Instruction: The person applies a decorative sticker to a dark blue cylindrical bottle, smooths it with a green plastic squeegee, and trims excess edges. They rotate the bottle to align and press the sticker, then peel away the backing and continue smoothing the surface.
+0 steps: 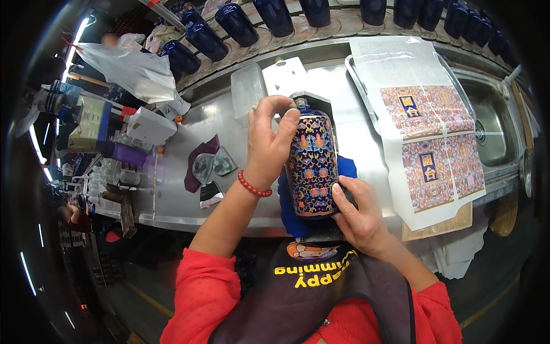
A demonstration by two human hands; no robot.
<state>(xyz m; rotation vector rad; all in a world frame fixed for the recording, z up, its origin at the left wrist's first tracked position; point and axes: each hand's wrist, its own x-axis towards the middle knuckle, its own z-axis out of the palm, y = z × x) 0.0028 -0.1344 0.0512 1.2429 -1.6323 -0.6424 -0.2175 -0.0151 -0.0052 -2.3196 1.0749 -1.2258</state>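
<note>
A dark blue bottle (313,163) with a colourful floral pattern stands between my hands, its neck toward the far side. My left hand (271,135), with a red bead bracelet at the wrist, is closed around the neck and shoulder, the thumb along the near side. At the lower right edge of the bottle, my right hand (362,215) grips it with the thumb on the front; some of its fingers are hidden behind it. A blue cloth (347,167) lies under and beside the bottle.
Printed floral sheets (412,160) lie on the right, beside a metal sink (488,123). Several plain blue bottles (274,17) line a curved conveyor (321,35) at the back. Cloth scraps (201,163), a translucent tub (248,87) and a white box (152,126) occupy the steel table (172,198).
</note>
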